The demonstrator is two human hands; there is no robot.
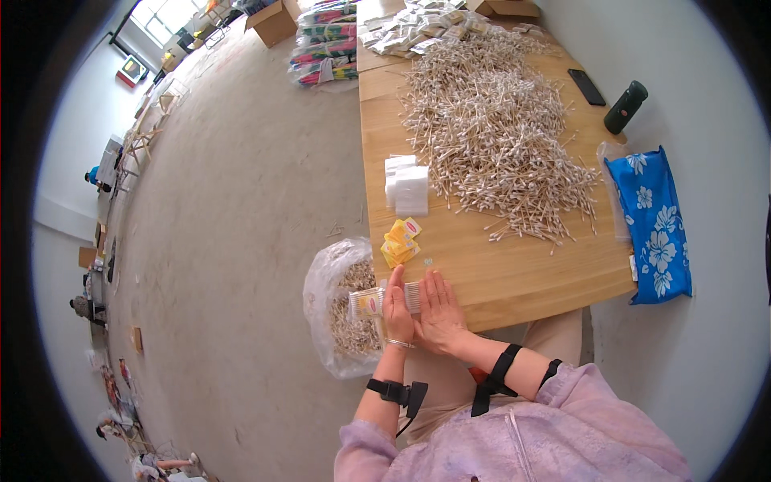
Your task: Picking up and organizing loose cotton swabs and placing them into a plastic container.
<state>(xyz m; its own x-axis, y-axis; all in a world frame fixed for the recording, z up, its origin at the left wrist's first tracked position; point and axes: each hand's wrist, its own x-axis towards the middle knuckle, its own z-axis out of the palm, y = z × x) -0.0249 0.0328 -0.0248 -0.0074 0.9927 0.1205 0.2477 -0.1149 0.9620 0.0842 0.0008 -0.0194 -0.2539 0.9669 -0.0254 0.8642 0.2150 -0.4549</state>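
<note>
A clear bag of cotton swabs (367, 304) with a yellow-and-red card inside lies across the table's near left corner, its left end past the edge. My left hand (398, 312) rests across this bag, side-on, with straight fingers pointing away from me. Just right of it, my right hand (441, 312) lies flat with its fingers stretched out, beside a row of swabs (413, 297) showing between the two hands. Beyond my fingertips sits a small stack of yellow cards (401, 241). Farther on are clear empty plastic bags (410, 189).
A large heap of loose cotton swabs (498, 120) covers the far table, with filled packs (426, 28) behind. A plastic sack of swabs (317, 297) stands left of the table. At right are a phone (587, 87), a dark bottle (626, 108) and a blue flowered bag (654, 225).
</note>
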